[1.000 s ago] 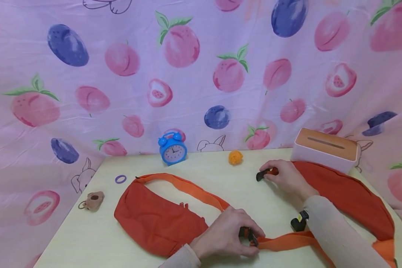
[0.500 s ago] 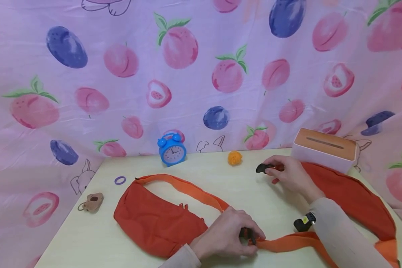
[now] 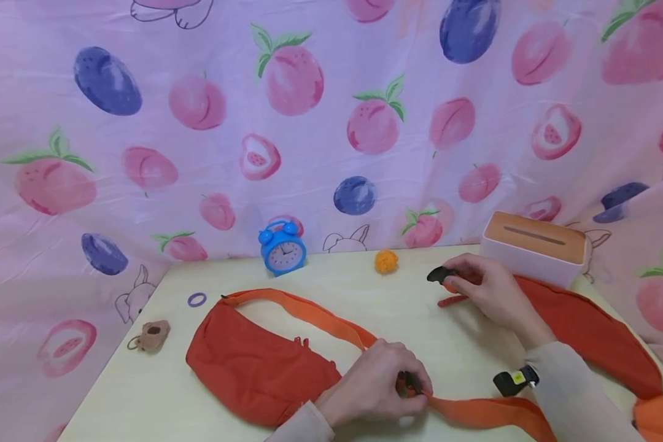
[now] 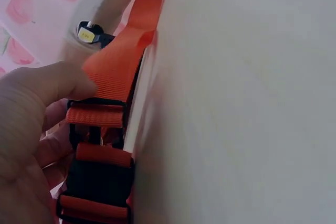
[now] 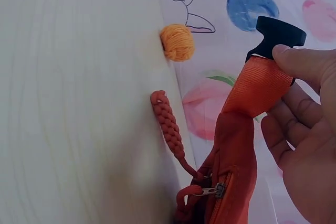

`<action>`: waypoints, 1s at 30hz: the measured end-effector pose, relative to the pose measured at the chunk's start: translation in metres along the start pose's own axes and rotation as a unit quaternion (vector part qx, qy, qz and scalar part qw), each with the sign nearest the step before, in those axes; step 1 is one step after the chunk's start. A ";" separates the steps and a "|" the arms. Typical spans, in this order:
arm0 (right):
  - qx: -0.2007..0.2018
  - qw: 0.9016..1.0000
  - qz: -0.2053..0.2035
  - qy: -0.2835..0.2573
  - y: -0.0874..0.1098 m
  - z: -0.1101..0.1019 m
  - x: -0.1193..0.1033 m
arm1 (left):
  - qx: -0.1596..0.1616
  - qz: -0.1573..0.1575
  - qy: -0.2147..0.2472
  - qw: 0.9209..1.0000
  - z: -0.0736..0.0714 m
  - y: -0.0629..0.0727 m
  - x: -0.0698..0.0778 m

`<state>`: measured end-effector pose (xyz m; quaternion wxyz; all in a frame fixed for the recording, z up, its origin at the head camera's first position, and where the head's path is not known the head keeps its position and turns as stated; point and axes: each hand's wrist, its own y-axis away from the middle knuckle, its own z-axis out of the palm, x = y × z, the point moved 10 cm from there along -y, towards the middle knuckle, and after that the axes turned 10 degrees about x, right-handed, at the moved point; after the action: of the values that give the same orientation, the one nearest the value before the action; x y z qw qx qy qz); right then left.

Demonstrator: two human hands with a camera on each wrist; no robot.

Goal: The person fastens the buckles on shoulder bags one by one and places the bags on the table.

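Two red-orange waist bags lie on a pale table, one at the left [image 3: 254, 362] and one at the right [image 3: 597, 337]. My left hand [image 3: 381, 383] pinches a black strap slider [image 4: 97, 102] on the orange webbing strap [image 4: 123, 66], beside the left bag. Just below it in the left wrist view is a black plastic buckle [image 4: 100, 179]. At the right, my right hand [image 3: 488, 291] pinches a black buckle half [image 5: 278, 32] at the right bag's end tab. A braided red zipper pull [image 5: 169, 124] hangs from that bag's zipper.
Along the back stand a blue alarm clock [image 3: 283, 250], an orange yarn ball [image 3: 386, 261] and a tissue box [image 3: 535, 248] behind the right bag. A purple ring [image 3: 197, 299] and a brown plush keychain [image 3: 153, 336] lie at the left. A fruit-print cloth [image 3: 309, 153] hangs behind.
My right hand has moved slightly right with the buckle half, turning it, and the braided zipper pull now shows under the fingers. My left hand stays nearly in place; the strap beyond it has sagged.
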<state>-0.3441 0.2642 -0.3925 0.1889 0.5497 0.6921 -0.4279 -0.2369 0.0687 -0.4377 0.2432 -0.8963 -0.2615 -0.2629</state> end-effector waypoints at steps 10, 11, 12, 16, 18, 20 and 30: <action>-0.020 0.997 0.004 -0.073 0.009 -0.003 -0.008 | 0.073 -0.040 0.105 0.991 -0.028 -0.001 -0.002; -0.025 0.996 0.005 -0.082 0.010 -0.003 -0.007 | 0.081 -0.043 0.118 0.989 -0.032 -0.001 -0.002; -0.031 0.996 0.006 -0.089 0.011 -0.002 -0.007 | 0.088 -0.046 0.131 0.986 -0.036 -0.001 -0.003; -0.052 0.992 0.011 -0.117 0.014 0.003 -0.006 | 0.119 -0.043 0.157 0.979 -0.052 -0.002 -0.005; -0.061 0.990 0.015 -0.127 0.016 0.006 -0.005 | 0.135 -0.048 0.163 0.976 -0.058 -0.001 -0.007; -0.069 0.989 0.020 -0.132 0.016 0.008 -0.004 | 0.147 -0.058 0.171 0.972 -0.062 0.000 -0.011; -0.072 0.985 0.045 -0.150 0.016 0.012 0.002 | 0.160 -0.091 0.162 0.969 -0.063 0.000 -0.020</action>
<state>-0.3325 0.2559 -0.4072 0.3483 0.4949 0.6595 -0.4459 -0.2730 0.0255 -0.4030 0.3972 -0.7636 -0.3380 -0.3807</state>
